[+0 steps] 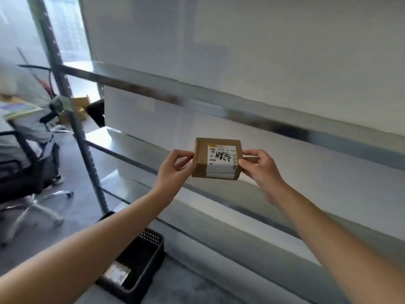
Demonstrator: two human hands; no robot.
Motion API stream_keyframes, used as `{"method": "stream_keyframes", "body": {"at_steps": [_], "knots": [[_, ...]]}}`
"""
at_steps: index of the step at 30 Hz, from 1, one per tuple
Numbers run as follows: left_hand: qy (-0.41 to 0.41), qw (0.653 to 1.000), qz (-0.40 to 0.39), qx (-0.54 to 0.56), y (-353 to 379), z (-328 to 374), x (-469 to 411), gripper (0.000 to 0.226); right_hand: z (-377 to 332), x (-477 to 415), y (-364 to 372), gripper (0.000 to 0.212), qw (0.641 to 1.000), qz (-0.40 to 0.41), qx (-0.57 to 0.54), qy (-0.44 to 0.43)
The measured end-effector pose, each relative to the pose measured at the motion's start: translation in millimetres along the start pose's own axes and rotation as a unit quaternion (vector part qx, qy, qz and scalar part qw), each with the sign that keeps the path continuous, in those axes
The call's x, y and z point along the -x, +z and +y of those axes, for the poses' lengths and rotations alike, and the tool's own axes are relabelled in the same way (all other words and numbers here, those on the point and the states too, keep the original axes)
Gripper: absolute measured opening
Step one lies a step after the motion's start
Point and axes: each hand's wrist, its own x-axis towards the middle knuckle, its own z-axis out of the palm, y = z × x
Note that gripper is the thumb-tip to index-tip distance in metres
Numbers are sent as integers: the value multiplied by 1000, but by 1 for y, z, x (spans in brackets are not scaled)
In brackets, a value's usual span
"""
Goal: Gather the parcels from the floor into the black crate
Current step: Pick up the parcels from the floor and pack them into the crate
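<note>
A small cardboard parcel (200, 160) is held up in the air at arm's length in front of a metal shelving rack (219, 103), well above the floor (72, 218). The left grip (173, 170) pinches the parcel's left edge, thumb on the near face and fingers curled behind. The right grip (258, 166) pinches the right edge in the same way, so both are closed on the box. The parcel's top face tilts toward the camera and carries a white shipping label (221, 159) with printed text and a black handwritten scrawl; the label wraps over the front edge. Down below, under the left forearm, the black crate (152, 238) stands on the floor at the foot of the rack's perforated upright (65, 91). Its end wall is pierced with small holes, and part of its near side is hidden by the arm. Inside it lies one flat packet (116, 274) with a pale label, blurred. To the left of the rack is an office chair (35, 194) with a chrome star base, and beyond the upright some open cardboard boxes (80, 107) are on the floor.
</note>
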Motion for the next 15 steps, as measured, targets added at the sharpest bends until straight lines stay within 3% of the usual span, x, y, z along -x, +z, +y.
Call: {"method": "stream_keyframes", "body": {"at_steps": [8,15], "knots": [[-43,987,141,-70,-194,-25,-19,21,-11,-31,210,39,990,-142,1,-16],[-123,958,235,-112,-278,-82,-18,19,26,-50,325,36,974,-225,27,-17]]}}
